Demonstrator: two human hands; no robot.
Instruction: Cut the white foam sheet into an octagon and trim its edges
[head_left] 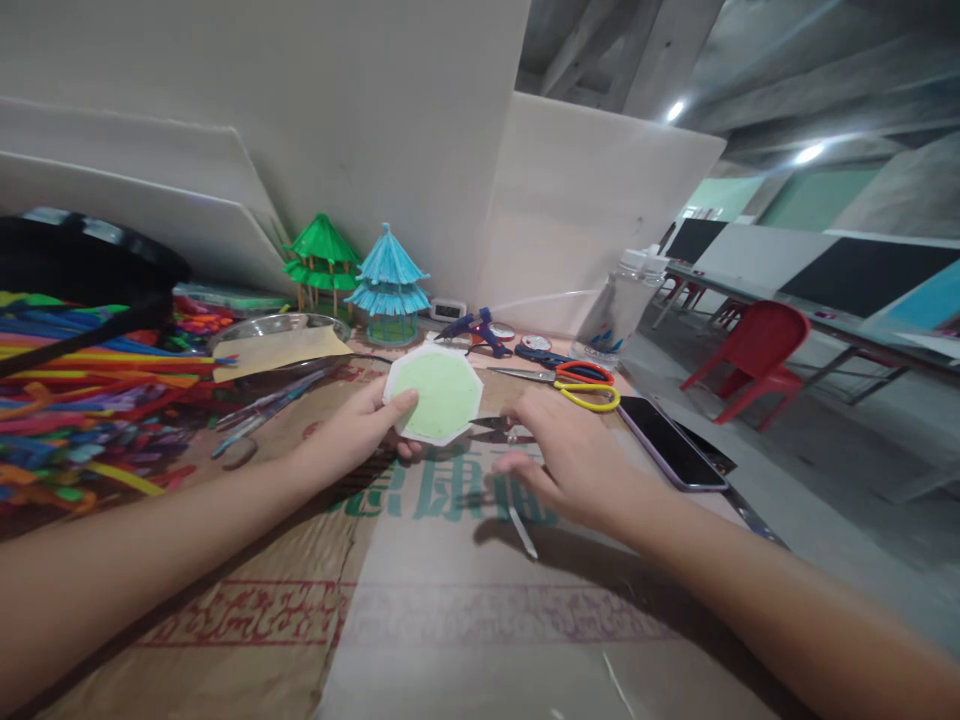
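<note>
1 octagon point(442, 395), edge in pinched left hand point(381, 408); right hand point(562, 445) half-spread at blades point(491, 431) (hold unclear), room below

Left fingers point(403, 403) pinch a white-edged green octagon point(442, 390), dark blades point(489, 424) showing beside blurred right fingers point(527, 408).

The octagon point(439, 395) is pale green edged in white, the left pavilion point(321, 242) green, the right pavilion point(386, 268) light blue, the chair point(780, 340) red, and the brown table cover point(300, 558) bears teal characters point(450, 490) and a reddish scroll-patterned band point(255, 612).
</note>
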